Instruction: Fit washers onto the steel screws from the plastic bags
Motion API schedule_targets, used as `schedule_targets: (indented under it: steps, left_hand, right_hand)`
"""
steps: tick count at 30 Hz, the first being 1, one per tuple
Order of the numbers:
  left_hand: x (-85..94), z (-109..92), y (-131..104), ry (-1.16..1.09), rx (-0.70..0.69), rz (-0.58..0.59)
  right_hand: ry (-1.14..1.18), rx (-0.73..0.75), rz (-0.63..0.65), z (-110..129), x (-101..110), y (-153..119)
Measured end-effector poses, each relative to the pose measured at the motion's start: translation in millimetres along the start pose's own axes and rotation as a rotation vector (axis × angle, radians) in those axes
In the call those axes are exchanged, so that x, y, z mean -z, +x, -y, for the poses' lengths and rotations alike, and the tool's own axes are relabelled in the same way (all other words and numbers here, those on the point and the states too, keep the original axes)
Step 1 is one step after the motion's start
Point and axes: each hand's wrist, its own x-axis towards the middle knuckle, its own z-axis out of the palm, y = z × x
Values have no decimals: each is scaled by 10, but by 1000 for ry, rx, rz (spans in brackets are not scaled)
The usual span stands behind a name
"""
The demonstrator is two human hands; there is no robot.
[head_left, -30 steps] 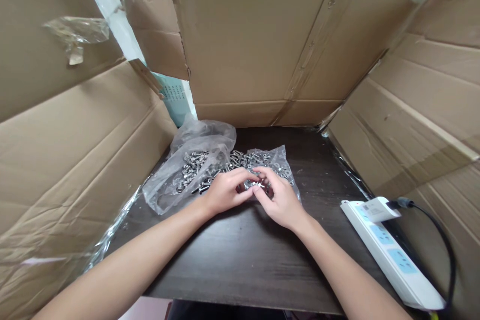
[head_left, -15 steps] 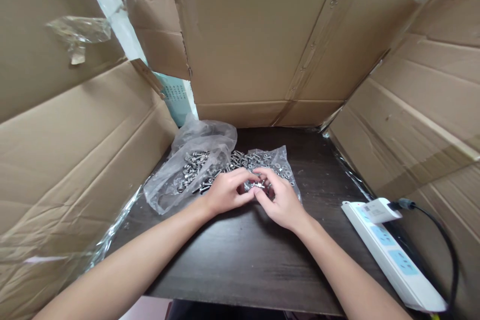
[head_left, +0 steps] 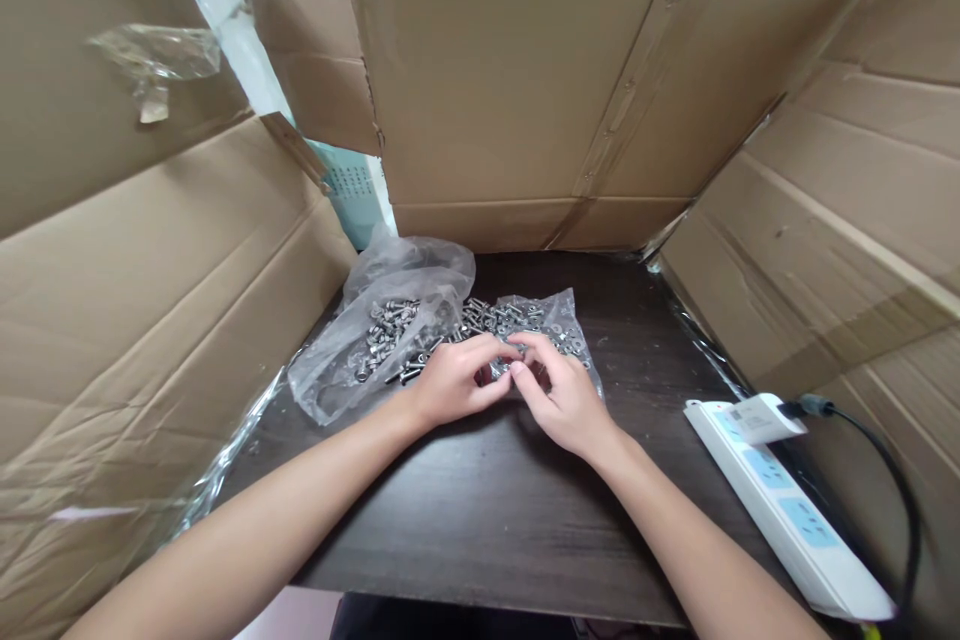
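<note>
My left hand (head_left: 463,380) and my right hand (head_left: 559,392) meet at their fingertips over the near edge of a pile of metal bolts and nuts (head_left: 394,335). Both hands have their fingers curled in a pinch. Something small and metallic seems to be between them, but the fingers mostly hide it. The pile lies on a clear plastic bag (head_left: 330,390), crumpled at the left. Nuts and washers (head_left: 559,332) are spread on its right part, beyond my right hand.
A white power strip (head_left: 795,510) with a plugged-in adapter and black cable lies at the right of the dark table (head_left: 465,520). Cardboard walls (head_left: 510,70) stand at the left, back and right.
My right thumb and fingertips have shifted slightly up, and the shiny metal piece seen between the hands is now mostly covered. The view has shifted a little.
</note>
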Motion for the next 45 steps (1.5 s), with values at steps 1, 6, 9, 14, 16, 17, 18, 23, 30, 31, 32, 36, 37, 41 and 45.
schedule_targets:
  steps: [1, 6, 9, 14, 16, 17, 18, 23, 30, 31, 32, 36, 37, 41, 45]
  left_hand:
    - [-1, 1, -1, -1, -1, -3]
    - [1, 1, -1, -5, 11, 7]
    - [0, -1, 0, -1, 10, 5]
    - [2, -3, 0, -7, 1, 2]
    - [4, -3, 0, -8, 2, 6]
    - [4, -4, 0, -9, 2, 7]
    - [2, -5, 0, -9, 2, 5]
    - [-7, -4, -1, -6, -3, -14]
    - [0, -5, -2, -21, 27, 11]
    - [-1, -5, -2, -19, 26, 9]
    - [-3, -5, -2, -16, 24, 5]
    - [0, -4, -2, -19, 22, 6]
    - [2, -4, -2, -20, 25, 12]
    - [-3, 0, -2, -11, 27, 11]
    - [-19, 14, -7, -14, 3, -12]
  right_hand:
    - [2, -4, 5, 1, 0, 0]
    - [-15, 2, -22, 12, -7, -7]
    - [-22, -12, -11, 12, -13, -8]
    - [4, -44, 19, 10, -10, -11]
    - [0, -42, 8, 9, -10, -13]
    - [-4, -39, 2, 9, -11, -13]
    - [-8, -37, -2, 8, -12, -13]
    - [11, -58, 32, 13, -2, -10]
    - [-16, -34, 14, 19, -3, -6]
    - [-13, -40, 24, 20, -2, -3]
    - [-8, -48, 34, 23, -1, -1]
    - [-2, -54, 30, 33, 3, -2]
    - [-7, -48, 21, 34, 1, -4]
    - [-9, -43, 27, 21, -10, -4]
    - [7, -42, 39, 4, -15, -1]
